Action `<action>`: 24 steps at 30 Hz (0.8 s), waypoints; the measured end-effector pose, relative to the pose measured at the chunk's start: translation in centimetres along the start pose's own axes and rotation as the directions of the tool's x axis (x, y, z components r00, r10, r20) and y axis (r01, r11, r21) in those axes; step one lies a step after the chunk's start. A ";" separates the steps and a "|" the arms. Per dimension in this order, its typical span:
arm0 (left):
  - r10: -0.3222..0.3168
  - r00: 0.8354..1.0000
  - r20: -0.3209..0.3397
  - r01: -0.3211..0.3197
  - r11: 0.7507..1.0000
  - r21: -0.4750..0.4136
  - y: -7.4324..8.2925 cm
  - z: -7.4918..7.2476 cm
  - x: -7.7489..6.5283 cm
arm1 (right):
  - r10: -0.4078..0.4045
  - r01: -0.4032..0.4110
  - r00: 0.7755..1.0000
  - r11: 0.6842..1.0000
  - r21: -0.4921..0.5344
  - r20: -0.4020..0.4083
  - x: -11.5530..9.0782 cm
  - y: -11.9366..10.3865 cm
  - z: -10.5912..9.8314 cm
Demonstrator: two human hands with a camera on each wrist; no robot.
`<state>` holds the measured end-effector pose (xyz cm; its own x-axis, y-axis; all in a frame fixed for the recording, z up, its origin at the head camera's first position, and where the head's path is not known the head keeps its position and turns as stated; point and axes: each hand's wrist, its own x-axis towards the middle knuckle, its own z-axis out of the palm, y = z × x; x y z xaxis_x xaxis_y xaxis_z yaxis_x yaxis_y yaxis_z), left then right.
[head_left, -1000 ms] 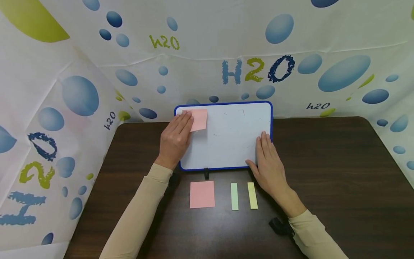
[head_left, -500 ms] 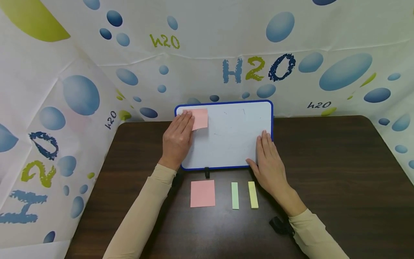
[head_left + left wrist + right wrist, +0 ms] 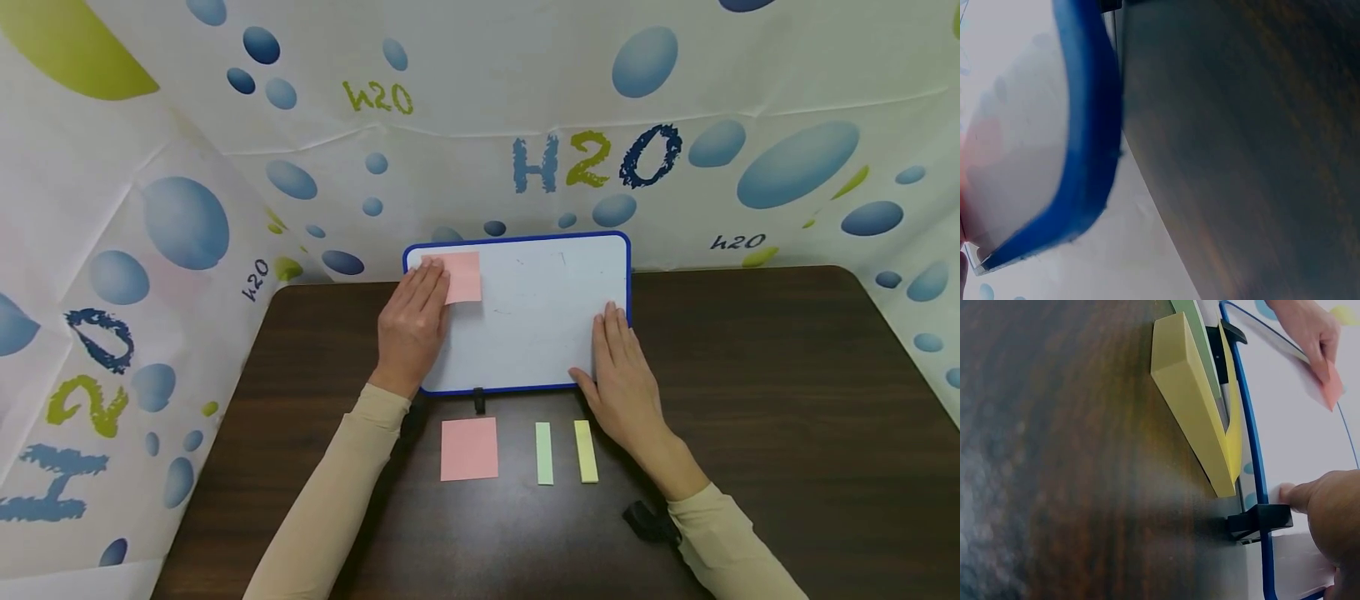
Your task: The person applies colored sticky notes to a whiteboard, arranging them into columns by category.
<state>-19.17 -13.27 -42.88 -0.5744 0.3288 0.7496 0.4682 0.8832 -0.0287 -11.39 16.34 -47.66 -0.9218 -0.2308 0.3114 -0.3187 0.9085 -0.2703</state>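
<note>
A blue-framed whiteboard (image 3: 540, 333) leans upright at the back of the table. My left hand (image 3: 412, 323) presses a pink sticky note (image 3: 464, 277) against its upper left corner, fingers straight and together, covering the note's left part. In the right wrist view, the free edge of that note stands off the board. On the board's right side rests my right hand (image 3: 626, 379), fingers extended near the frame and thumb (image 3: 1300, 496) on the white surface. The left wrist view catches mostly the board's blue frame (image 3: 1091, 119), with just a sliver of fingers at its left edge.
Before the board lie a pink sticky-note pad (image 3: 469, 450), a narrow green pad (image 3: 543, 454) and a narrow yellow pad (image 3: 587, 452). Black feet, one (image 3: 479, 402) near the pink pad, hold the board's lower edge. A patterned white sheet (image 3: 465, 183) hangs behind the table.
My left wrist and forearm have shifted slightly right, while the fingers stay on the pink sticky note. The right hand and the board keep their places.
</note>
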 end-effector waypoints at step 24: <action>0.014 0.998 0.060 -0.014 1.000 -0.001 0.4 -0.1 -0.8 | 0.017 -0.017 0.999 1.000 -0.009 0.042 0.0 -0.1 -0.4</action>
<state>-18.43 -13.27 -43.42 -0.6073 0.3606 0.7079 0.4768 0.8782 -0.0384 -11.23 16.35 -47.29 -0.9357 -0.2294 0.2681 -0.3010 0.9154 -0.2672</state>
